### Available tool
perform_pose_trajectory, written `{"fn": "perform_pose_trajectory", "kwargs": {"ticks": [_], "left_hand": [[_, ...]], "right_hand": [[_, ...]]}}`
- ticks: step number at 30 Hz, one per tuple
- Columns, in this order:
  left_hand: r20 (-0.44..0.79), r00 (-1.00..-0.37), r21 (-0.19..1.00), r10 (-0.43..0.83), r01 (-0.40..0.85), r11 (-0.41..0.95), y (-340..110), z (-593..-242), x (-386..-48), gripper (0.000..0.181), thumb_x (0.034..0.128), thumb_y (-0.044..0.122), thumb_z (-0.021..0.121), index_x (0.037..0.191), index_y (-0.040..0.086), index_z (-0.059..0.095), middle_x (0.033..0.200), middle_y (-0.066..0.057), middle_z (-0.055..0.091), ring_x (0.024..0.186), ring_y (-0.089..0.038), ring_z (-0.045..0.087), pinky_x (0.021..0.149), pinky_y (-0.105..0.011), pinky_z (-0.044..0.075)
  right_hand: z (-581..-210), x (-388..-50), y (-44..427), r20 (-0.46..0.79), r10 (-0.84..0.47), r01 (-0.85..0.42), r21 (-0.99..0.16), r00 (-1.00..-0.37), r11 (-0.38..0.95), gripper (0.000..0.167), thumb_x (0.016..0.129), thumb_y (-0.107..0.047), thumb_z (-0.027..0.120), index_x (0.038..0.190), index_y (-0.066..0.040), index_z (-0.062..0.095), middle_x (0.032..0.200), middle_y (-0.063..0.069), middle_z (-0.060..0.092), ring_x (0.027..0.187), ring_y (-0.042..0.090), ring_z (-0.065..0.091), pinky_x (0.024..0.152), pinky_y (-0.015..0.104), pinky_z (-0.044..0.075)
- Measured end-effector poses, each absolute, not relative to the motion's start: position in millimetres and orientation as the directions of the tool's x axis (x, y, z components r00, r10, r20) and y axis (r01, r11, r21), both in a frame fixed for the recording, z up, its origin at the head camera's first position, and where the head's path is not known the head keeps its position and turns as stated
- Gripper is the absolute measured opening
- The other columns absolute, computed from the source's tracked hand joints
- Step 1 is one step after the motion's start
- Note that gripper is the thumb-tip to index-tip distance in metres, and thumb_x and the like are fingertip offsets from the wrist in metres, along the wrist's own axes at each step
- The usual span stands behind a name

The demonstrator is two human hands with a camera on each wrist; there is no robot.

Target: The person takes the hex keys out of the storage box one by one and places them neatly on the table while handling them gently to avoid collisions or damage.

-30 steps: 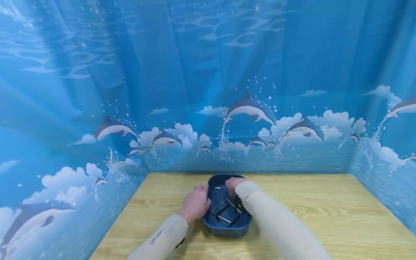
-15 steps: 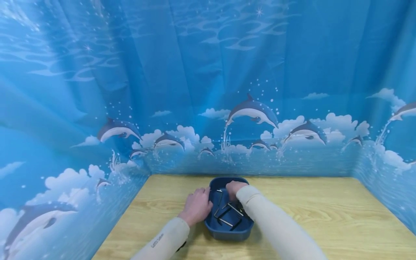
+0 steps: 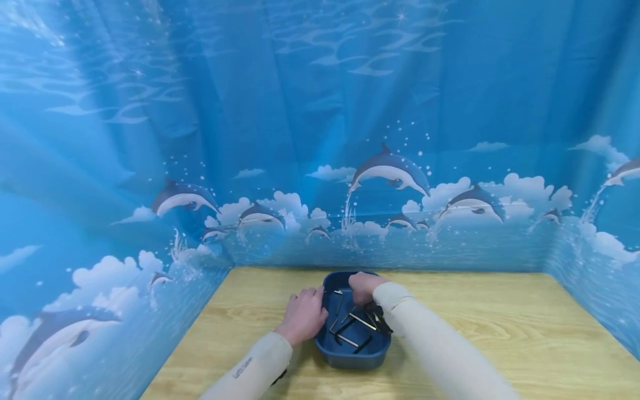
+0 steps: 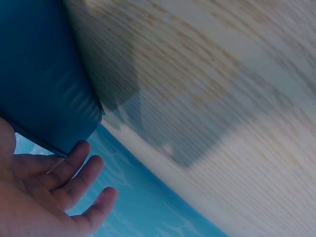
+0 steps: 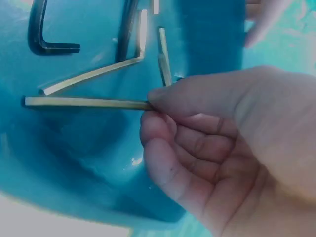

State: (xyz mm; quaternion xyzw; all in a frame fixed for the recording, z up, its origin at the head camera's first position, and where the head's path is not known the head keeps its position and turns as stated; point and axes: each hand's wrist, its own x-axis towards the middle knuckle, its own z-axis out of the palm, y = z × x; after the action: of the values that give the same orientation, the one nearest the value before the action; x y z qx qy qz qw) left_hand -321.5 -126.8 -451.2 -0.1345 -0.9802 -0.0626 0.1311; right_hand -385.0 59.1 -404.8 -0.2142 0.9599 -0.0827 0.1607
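Observation:
A dark blue plastic bin stands on the table with several L-shaped hex keys lying loose inside. My right hand reaches over the bin's far right part. In the right wrist view, its thumb and index finger pinch one end of a straight-looking, brass-toned hex key; the end within the fingers is hidden. Beside it lie another brass-toned hex key and a black hex key. My left hand rests against the bin's left side, relaxed fingers touching near the rim, the thumb mostly hidden.
The bin sits on a wood-grain table near its far edge. A blue curtain printed with dolphins and clouds hangs behind and along both sides. A dark object under my right wrist is partly hidden.
My right hand dipped lower into the bin, then rose slightly and shifted right. The left hand has stayed at the bin's side. The whole view shifted a little.

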Motion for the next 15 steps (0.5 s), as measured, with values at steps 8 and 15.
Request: {"fn": "perform_pose_trajectory", "kwargs": {"ticks": [8,15], "left_hand": [[0.286,-0.927,0.092,0.243,0.279,0.956,-128,-453,-323,0.052,0.0914,0.024,0.064,0.139,0.003,0.058,0.128,-0.017,0.066,0.118,-0.032,0.062,0.097,-0.061,0.047],[0.279,-0.928,0.1,0.247,0.284,0.954,-127,-452,-322,0.053,0.092,0.024,0.063,0.14,0.003,0.056,0.13,-0.018,0.065,0.12,-0.034,0.061,0.1,-0.062,0.046]], "right_hand": [[-388,-374,76,-0.218,-0.577,-0.508,-0.301,-0.787,0.807,0.028,0.083,0.003,0.062,0.058,-0.008,0.069,0.052,0.002,0.064,0.047,0.016,0.062,0.048,0.025,0.047],[-379,-365,96,-0.142,-0.643,-0.569,-0.352,-0.753,0.744,0.024,0.082,0.0,0.066,0.059,-0.005,0.07,0.046,-0.004,0.056,0.044,0.011,0.055,0.056,0.023,0.049]]}}
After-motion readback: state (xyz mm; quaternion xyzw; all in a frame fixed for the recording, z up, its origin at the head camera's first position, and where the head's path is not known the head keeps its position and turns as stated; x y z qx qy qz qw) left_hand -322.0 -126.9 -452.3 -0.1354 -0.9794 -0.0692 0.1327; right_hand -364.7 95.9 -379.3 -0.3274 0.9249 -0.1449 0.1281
